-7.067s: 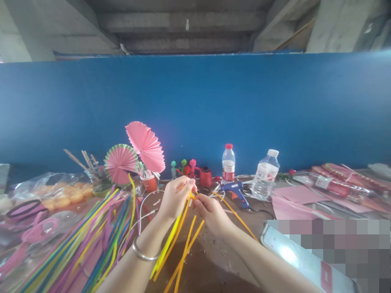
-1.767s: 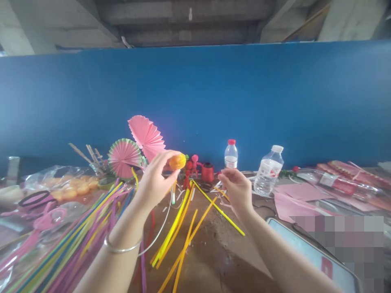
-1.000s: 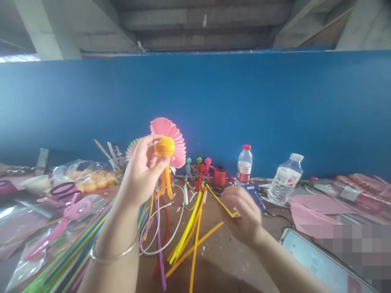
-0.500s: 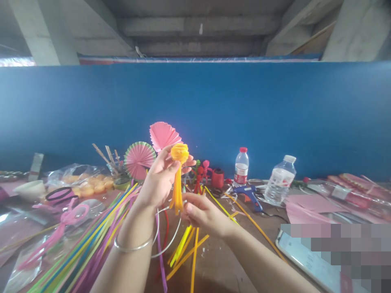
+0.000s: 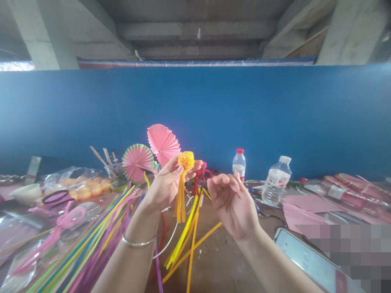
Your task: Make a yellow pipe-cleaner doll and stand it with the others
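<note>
My left hand [image 5: 165,183] pinches a yellow-orange pipe-cleaner flower [image 5: 186,160] below its rounded, coiled head. Several orange stems hang straight down from it, their lower ends loose. To its right, my right hand [image 5: 234,208] is raised with the palm towards me. Its fingers are loosely bent, and nothing shows in them. Beneath both hands, loose yellow and orange pipe cleaners [image 5: 193,240] lie crossed on the brown table [image 5: 220,260]. Red pipe-cleaner figures [image 5: 200,175] stand behind, partly hidden by my hands.
At left lie a bundle of coloured pipe cleaners [image 5: 91,240] and a pink pipe-cleaner bow [image 5: 62,226]. Pink paper fans [image 5: 163,140] stand at the back. Two bottles, one red-capped [image 5: 239,162] and one white-capped [image 5: 276,183], are behind my right hand. A phone [image 5: 308,256] lies at right.
My right hand has let go of the hanging stems and moved up and right, its fingers opening. The flower in my left hand has shifted slightly right and down.
</note>
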### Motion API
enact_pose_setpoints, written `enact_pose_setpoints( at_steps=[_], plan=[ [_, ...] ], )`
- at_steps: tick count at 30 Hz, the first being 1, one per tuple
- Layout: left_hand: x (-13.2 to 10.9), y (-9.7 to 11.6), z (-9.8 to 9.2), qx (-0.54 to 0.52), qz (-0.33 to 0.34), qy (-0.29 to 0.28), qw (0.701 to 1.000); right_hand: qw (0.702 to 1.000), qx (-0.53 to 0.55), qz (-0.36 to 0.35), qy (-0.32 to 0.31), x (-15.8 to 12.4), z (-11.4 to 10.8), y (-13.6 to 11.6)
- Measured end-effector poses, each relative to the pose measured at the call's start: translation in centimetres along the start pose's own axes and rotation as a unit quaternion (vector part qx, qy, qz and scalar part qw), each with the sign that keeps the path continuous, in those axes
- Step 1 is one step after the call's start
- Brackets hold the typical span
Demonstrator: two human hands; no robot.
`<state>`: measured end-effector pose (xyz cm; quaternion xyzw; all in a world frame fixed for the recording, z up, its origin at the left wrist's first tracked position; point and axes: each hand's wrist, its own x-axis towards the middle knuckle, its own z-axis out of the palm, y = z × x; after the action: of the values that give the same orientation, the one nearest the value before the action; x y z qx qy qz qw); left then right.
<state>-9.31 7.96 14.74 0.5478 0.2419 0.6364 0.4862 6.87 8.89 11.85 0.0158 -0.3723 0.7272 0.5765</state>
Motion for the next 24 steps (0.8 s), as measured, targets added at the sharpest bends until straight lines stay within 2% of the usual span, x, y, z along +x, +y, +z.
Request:
enact_pose_setpoints(
  at_steps=[2, 4, 7, 9, 13, 15, 17, 21, 24],
  plan=[
    [0.0, -0.4, 0.5, -0.001, 0.001, -0.009, 1.000, 0.999, -0.018, 0.024, 0.044, 0.8, 0.1, 0.0],
    [-0.1, -0.7, 1.0, 0.000, -0.001, -0.013, 1.000, 0.990, -0.114, 0.040, 0.068, 1.3, 0.1, 0.2],
    [-0.2, -1.1, 1.6, -0.010, -0.025, -0.034, 0.999, 0.959, -0.278, 0.050, 0.035, 1.7, 0.0, 0.9],
    [-0.2, -1.4, 1.8, -0.018, -0.047, -0.051, 0.997, 0.938, -0.345, 0.033, 0.014, 1.8, 0.0, 1.2],
    [-0.1, -2.1, 1.8, -0.028, -0.045, -0.038, 0.998, 0.913, -0.406, -0.004, 0.049, 1.9, -0.5, 1.2],
    [0.0, -2.4, 1.8, -0.027, -0.039, -0.020, 0.999, 0.916, -0.399, -0.016, 0.043, 2.0, -0.9, 1.1],
    [0.1, -2.5, 1.9, -0.024, -0.040, -0.005, 0.999, 0.931, -0.361, -0.043, 0.028, 2.0, -1.4, 0.9],
    [0.4, -2.9, 1.9, -0.035, -0.039, 0.024, 0.998, 0.973, -0.209, -0.091, 0.023, 1.9, -1.7, 0.7],
    [0.7, -3.4, 1.8, -0.058, -0.043, 0.037, 0.997, 0.994, -0.077, -0.072, 0.008, 1.8, -1.4, 0.6]
  ],
)
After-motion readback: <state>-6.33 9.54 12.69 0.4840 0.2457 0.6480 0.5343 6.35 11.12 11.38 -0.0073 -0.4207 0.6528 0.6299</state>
